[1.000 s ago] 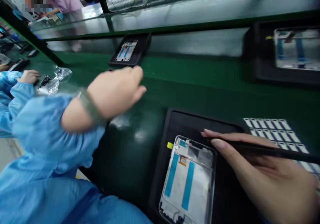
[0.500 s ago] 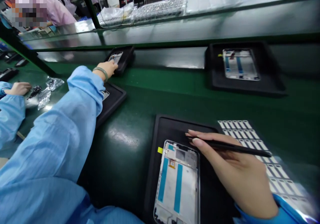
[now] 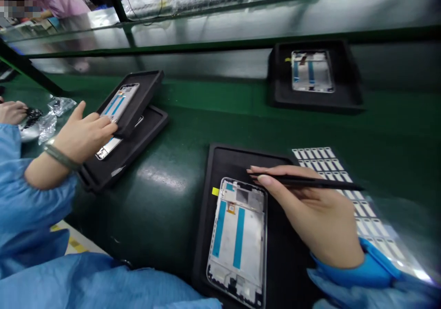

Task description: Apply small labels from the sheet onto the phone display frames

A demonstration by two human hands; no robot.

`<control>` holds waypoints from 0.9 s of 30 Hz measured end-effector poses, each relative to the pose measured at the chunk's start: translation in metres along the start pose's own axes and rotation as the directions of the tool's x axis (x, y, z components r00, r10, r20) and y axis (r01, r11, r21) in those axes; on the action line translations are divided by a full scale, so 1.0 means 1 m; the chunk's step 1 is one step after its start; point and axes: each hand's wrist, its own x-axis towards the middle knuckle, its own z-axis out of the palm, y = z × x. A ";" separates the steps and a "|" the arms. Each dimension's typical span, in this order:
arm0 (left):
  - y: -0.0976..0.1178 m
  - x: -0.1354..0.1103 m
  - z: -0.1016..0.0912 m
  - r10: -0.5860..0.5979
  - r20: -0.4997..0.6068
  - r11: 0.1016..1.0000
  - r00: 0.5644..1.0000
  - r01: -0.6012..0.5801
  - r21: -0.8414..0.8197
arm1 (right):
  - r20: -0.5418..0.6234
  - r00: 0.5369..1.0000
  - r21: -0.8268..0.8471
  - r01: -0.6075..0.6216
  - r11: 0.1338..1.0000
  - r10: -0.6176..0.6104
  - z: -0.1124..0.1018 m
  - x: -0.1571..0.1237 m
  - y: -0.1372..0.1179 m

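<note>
My left hand (image 3: 86, 134) has its fingers curled over the near end of a black tray (image 3: 144, 88), which lies tilted across another black tray (image 3: 151, 120). The upper one carries a phone frame (image 3: 122, 102) with blue strips; the lower holds a partly covered phone frame (image 3: 109, 149). My right hand (image 3: 310, 203) closes around black tweezers (image 3: 317, 180), their tips near the top edge of a silver phone frame (image 3: 229, 235). That frame has two long blue strips and a yellow tab, and rests in a black tray (image 3: 203, 217) in front of me.
A sheet of white stickers (image 3: 339, 175) lies right of my tray. Farther back, a black tray (image 3: 347, 81) with a phone frame leans by the ledge. At the left, another person's hand (image 3: 13, 112) is beside clear plastic bags (image 3: 48, 125). A green post (image 3: 31, 67) stands there.
My left hand has drawn the far tray back toward me and left, over the other tray. My right hand keeps the tweezers at the phone frame's top. The whole view has shifted slightly.
</note>
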 end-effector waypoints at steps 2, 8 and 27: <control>0.014 -0.024 -0.002 -0.031 0.030 1.000 0.999 0.031 -0.006 | 0.015 1.000 0.010 -0.001 1.000 0.001 0.000 0.000 -0.001; 0.036 -0.076 -0.007 -0.136 0.060 0.986 0.989 0.141 -0.093 | 0.060 0.998 -0.013 0.005 1.000 -0.004 -0.001 -0.001 -0.007; 0.215 0.059 0.031 0.046 -0.306 0.708 0.951 -0.248 -0.661 | 0.158 0.985 -0.038 0.083 0.996 -0.076 -0.004 -0.006 -0.008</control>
